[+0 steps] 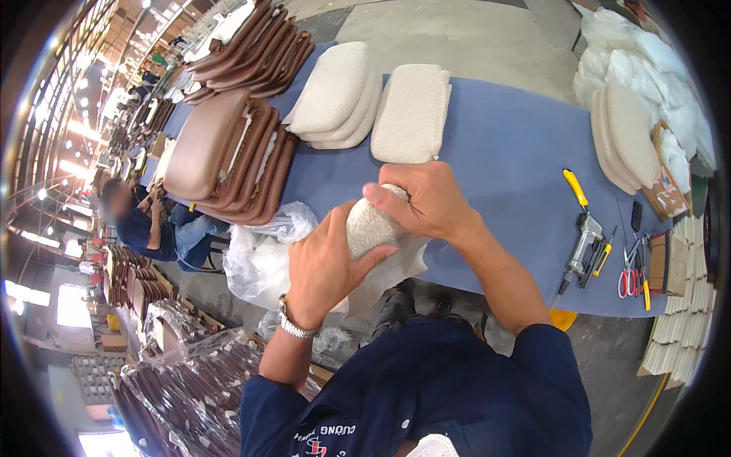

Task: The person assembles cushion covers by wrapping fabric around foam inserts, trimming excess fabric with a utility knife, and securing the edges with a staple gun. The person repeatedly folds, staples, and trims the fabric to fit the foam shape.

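Between my two hands is a cream, woven-textured cushion pad (371,228), held near the front edge of the blue-covered table (502,190) and seen mostly end-on. My left hand (327,263) grips its left and near side, with the thumb stretched across its lower edge. My right hand (426,202) closes over its far right side, thumb pressed on top. A thin white sheet (407,259) hangs beneath the pad. Just beyond my hands lie a short pile of cream pads (411,114) and a taller pile of similar pads (335,91).
Brown cushions (205,152) are stacked at the left, beside crumpled clear plastic (266,244). On the right lie a staple gun (586,236), red-handled scissors (627,278), a yellow cutter (604,257) and more cream pads (624,137). A person (152,221) sits at the far left.
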Available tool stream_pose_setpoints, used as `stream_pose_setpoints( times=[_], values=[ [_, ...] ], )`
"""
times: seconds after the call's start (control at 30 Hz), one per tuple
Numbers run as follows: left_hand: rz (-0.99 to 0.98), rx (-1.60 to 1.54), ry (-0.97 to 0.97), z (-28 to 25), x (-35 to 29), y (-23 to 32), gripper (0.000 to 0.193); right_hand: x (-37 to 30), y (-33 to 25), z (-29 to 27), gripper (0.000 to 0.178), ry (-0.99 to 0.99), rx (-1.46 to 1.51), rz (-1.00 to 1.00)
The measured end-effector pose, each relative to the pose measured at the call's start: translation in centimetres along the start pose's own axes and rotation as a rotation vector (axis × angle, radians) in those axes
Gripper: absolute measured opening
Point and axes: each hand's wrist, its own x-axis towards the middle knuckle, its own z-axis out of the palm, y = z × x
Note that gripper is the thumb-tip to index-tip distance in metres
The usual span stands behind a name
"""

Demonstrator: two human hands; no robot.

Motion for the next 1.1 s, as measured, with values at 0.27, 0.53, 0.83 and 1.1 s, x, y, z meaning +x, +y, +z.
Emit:
stream_pose_setpoints(
  times=[0.27,0.53,0.83,1.1],
  values=[
    [-0.26,-0.081,0.101,0.8,-5.3,-3.2,0.071,3.8,1.4,3.4,0.066,-0.303,0.472,0.289],
    [-0.399,-0.455,0.183,2.0,-12.9,-8.8,0.093,-12.1,22.9,8.9,0.065,0.186,0.395,0.734],
    [-0.381,-0.619,0.276,6.8,-17.2,-15.8,0.094,-13.3,22.0,7.2,0.078,0.634,1.066,0.791],
    [-0.116,-0.365,-0.23,17.7,-8.4,-14.7,0.076,-16.3,21.8,-0.9,0.076,0.742,0.035,0.724]
  ],
)
